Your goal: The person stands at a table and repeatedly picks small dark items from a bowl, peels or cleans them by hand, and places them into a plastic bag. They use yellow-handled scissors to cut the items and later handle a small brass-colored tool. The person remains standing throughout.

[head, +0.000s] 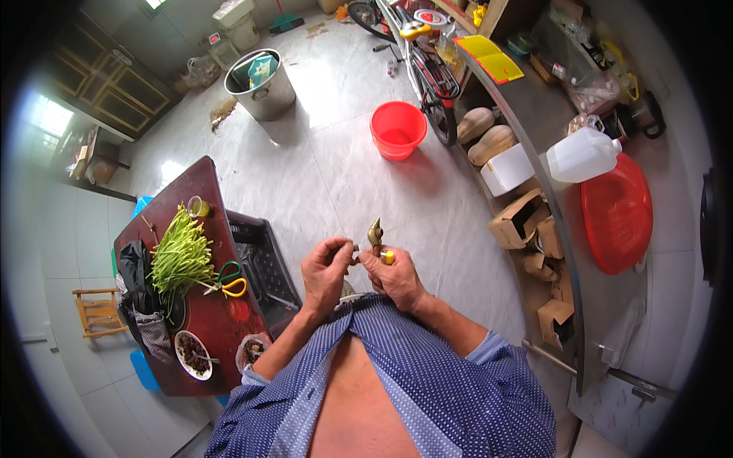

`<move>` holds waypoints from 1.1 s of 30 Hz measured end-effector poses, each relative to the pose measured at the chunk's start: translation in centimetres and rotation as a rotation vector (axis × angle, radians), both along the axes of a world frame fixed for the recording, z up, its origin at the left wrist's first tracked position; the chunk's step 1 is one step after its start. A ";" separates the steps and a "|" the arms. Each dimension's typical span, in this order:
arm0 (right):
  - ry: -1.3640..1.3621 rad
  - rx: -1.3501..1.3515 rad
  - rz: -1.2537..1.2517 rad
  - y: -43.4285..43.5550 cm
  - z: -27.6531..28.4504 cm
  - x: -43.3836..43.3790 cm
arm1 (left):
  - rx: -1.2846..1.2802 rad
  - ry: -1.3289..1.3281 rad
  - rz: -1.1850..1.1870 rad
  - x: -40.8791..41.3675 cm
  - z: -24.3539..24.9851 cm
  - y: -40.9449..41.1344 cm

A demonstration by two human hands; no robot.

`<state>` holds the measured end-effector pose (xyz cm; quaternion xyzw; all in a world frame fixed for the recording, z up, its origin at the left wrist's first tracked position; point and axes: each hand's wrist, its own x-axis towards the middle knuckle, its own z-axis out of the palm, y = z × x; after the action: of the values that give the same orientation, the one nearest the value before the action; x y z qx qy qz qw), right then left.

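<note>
In front of my belly, my right hand (392,270) grips a pliers-like metal tool (375,233), its worn, brass-coloured, pointed head directed away from me. A yellow piece with a pale end (389,257) shows between the fingers of the same hand; whether it belongs to the tool I cannot tell. My left hand (327,272) is close beside, thumb and fingertips pinching a small dull piece (355,248), too small to name. The two hands nearly meet, and the fingers hide most of what lies between them.
On my left, a dark red table (200,320) bears green stalks (182,252), scissors (232,286) and a bowl of dark food (193,355). A red bucket (399,130) and metal pot (260,94) stand ahead, near a bicycle (418,63). A counter (607,320) runs along my right.
</note>
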<state>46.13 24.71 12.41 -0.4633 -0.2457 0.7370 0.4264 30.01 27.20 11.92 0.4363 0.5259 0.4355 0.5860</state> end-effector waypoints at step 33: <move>-0.420 0.300 0.067 0.5 -2.0 -0.1 | -0.024 -0.014 -0.167 -1.0 -1.1 0.0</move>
<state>46.04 25.20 10.39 -0.5293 -0.4504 0.5939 0.4053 28.97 27.18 10.81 0.4688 0.4888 0.3817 0.6290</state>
